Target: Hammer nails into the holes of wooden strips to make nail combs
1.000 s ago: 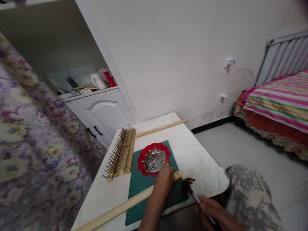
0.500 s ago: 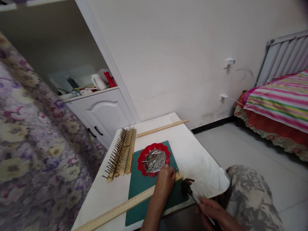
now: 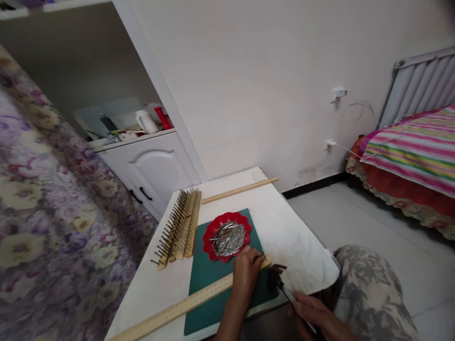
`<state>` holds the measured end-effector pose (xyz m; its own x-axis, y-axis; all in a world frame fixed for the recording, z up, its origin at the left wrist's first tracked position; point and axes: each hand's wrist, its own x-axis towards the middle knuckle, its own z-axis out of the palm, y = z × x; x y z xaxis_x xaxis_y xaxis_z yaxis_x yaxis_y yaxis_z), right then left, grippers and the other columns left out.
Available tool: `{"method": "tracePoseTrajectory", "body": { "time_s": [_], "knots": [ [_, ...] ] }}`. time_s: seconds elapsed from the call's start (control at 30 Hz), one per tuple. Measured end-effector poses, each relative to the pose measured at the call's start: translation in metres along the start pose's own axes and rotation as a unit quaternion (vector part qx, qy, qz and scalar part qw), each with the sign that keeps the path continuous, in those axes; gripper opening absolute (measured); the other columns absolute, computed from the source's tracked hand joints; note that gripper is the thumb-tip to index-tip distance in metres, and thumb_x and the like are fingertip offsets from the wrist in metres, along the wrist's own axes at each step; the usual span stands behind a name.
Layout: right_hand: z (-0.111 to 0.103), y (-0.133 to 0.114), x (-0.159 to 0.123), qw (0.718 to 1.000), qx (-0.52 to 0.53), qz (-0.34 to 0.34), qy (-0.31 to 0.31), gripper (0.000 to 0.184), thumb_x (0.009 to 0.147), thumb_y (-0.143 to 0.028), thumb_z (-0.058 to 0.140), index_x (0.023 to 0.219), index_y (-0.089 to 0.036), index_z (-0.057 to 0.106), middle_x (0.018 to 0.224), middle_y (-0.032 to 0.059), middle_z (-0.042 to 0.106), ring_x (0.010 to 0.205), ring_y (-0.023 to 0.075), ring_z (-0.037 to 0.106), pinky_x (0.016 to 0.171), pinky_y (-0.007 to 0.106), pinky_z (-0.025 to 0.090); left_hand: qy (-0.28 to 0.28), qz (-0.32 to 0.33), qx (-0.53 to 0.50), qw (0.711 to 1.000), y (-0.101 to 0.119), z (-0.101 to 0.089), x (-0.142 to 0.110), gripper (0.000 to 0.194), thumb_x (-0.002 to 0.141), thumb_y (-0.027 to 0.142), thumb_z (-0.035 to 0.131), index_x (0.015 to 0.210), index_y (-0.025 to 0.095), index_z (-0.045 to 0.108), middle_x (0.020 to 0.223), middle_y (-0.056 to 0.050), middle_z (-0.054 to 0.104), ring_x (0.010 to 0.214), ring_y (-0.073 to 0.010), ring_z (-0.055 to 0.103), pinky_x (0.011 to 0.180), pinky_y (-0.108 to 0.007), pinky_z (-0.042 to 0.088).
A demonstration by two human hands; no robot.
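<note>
My left hand (image 3: 246, 269) is over the right end of a long wooden strip (image 3: 199, 299) with rows of small holes. Its thumb and forefinger are pinched at a nail there, mostly hidden by the fingers. My right hand (image 3: 314, 310) grips the handle of a claw hammer (image 3: 289, 294). The dark hammer head is low, just right of the strip's end. Beyond my left hand, a red scalloped dish (image 3: 209, 232) holds a heap of silvery nails (image 3: 229, 238). Dish and strip rest on a green mat (image 3: 204, 272).
Nail-studded wooden strips (image 3: 179, 225) lie side by side at the table's left. Another wooden strip (image 3: 240, 190) lies across the far end of the white table (image 3: 284, 222). A floral curtain (image 3: 53, 213) hangs left; my patterned knee (image 3: 369, 284) is right of the table.
My left hand has shifted slightly right along the strip, its fingertips now covering the nail spot at the end. The hammer and right hand have hardly moved.
</note>
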<state>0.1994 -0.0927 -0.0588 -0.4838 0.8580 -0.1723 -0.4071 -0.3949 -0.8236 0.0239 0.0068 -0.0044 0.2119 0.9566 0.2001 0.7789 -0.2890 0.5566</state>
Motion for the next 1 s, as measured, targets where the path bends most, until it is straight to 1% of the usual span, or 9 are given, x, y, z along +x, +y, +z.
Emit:
{"method": "tracePoseTrajectory", "body": {
  "time_s": [0.1, 0.2, 0.33, 0.47, 0.57, 0.77, 0.83, 0.93, 1.0],
  "knots": [
    [0.003, -0.003, -0.003, 1.000, 0.003, -0.010, 0.002, 0.039, 0.078, -0.054, 0.055, 0.077, -0.015, 0.055, 0.037, -0.0086, 0.051, 0.023, 0.0016, 0.028, 0.027, 0.015, 0.012, 0.007, 0.015, 0.002, 1.000, 0.000, 0.003, -0.004, 0.015, 0.080, 0.022, 0.053, 0.074, 0.019, 0.066, 0.075, -0.001, 0.059, 0.072, -0.0141, 0.056, 0.065, -0.023, 0.037],
    [0.010, -0.010, -0.007, 1.000, 0.011, -0.008, 0.019, 0.038, 0.077, -0.052, 0.057, 0.075, -0.014, 0.056, 0.037, -0.0086, 0.051, 0.023, 0.0011, 0.026, 0.026, 0.015, 0.010, 0.009, 0.012, 0.010, 1.000, -0.001, 0.005, -0.006, 0.016, 0.082, 0.023, 0.051, 0.078, 0.020, 0.066, 0.079, -0.002, 0.060, 0.075, -0.0150, 0.057, 0.068, -0.024, 0.039],
    [0.016, -0.015, -0.010, 0.999, 0.006, -0.005, 0.035, 0.036, 0.077, -0.050, 0.058, 0.073, -0.014, 0.057, 0.036, -0.0092, 0.048, 0.025, 0.0012, 0.026, 0.028, 0.015, 0.012, 0.003, 0.005, 0.018, 1.000, -0.003, 0.007, -0.006, 0.018, 0.083, 0.024, 0.050, 0.077, 0.019, 0.066, 0.078, -0.003, 0.060, 0.076, -0.0157, 0.058, 0.069, -0.024, 0.040],
    [0.017, -0.015, -0.008, 0.999, 0.013, -0.006, 0.043, 0.040, 0.074, -0.054, 0.061, 0.071, -0.014, 0.057, 0.035, -0.0098, 0.046, 0.026, 0.0011, 0.023, 0.029, 0.016, 0.009, -0.002, 0.005, 0.023, 1.000, -0.001, 0.007, -0.006, 0.020, 0.085, 0.024, 0.047, 0.081, 0.019, 0.066, 0.081, -0.003, 0.059, 0.079, -0.0157, 0.058, 0.071, -0.024, 0.041],
    [0.016, -0.012, -0.006, 0.998, 0.026, 0.005, 0.058, 0.042, 0.071, -0.057, 0.062, 0.069, -0.015, 0.057, 0.035, -0.0100, 0.044, 0.027, 0.0015, 0.025, 0.030, 0.016, 0.008, -0.012, -0.005, 0.036, 0.999, 0.003, 0.006, -0.006, 0.022, 0.086, 0.025, 0.044, 0.080, 0.019, 0.065, 0.082, -0.003, 0.058, 0.079, -0.0155, 0.058, 0.071, -0.024, 0.040],
    [0.014, -0.010, -0.008, 0.998, -0.035, 0.004, 0.060, 0.050, 0.067, -0.063, 0.063, 0.072, -0.014, 0.060, 0.037, -0.0099, 0.041, 0.031, 0.0022, 0.028, 0.033, 0.016, 0.009, -0.026, -0.024, 0.058, 0.998, 0.002, 0.009, -0.007, 0.026, 0.088, 0.025, 0.043, 0.075, 0.019, 0.064, 0.079, -0.002, 0.055, 0.073, -0.0130, 0.056, 0.067, -0.022, 0.038],
    [0.018, -0.016, -0.011, 0.997, -0.058, 0.005, 0.056, 0.049, 0.068, -0.063, 0.062, 0.072, -0.014, 0.059, 0.038, -0.0099, 0.041, 0.032, 0.0023, 0.029, 0.032, 0.016, 0.011, -0.027, -0.024, 0.061, 0.997, 0.002, 0.010, -0.006, 0.026, 0.088, 0.025, 0.043, 0.074, 0.019, 0.063, 0.078, -0.002, 0.054, 0.072, -0.0126, 0.055, 0.066, -0.022, 0.037],
    [0.028, -0.035, -0.013, 0.996, -0.079, -0.021, 0.045, 0.044, 0.075, -0.059, 0.056, 0.074, -0.015, 0.057, 0.036, -0.0105, 0.042, 0.029, 0.0016, 0.026, 0.031, 0.014, 0.013, -0.028, -0.033, 0.079, 0.996, 0.003, 0.009, -0.007, 0.025, 0.087, 0.025, 0.044, 0.072, 0.019, 0.063, 0.077, -0.001, 0.054, 0.069, -0.0119, 0.053, 0.062, -0.022, 0.034],
    [0.034, -0.050, -0.011, 0.994, -0.090, -0.020, 0.059, 0.038, 0.081, -0.054, 0.051, 0.079, -0.017, 0.054, 0.038, -0.0100, 0.048, 0.025, 0.0017, 0.024, 0.028, 0.014, 0.014, -0.031, -0.044, 0.096, 0.994, 0.004, 0.009, -0.007, 0.025, 0.087, 0.023, 0.044, 0.070, 0.018, 0.062, 0.076, -0.001, 0.053, 0.066, -0.0114, 0.052, 0.059, -0.022, 0.032]
  ]
}}
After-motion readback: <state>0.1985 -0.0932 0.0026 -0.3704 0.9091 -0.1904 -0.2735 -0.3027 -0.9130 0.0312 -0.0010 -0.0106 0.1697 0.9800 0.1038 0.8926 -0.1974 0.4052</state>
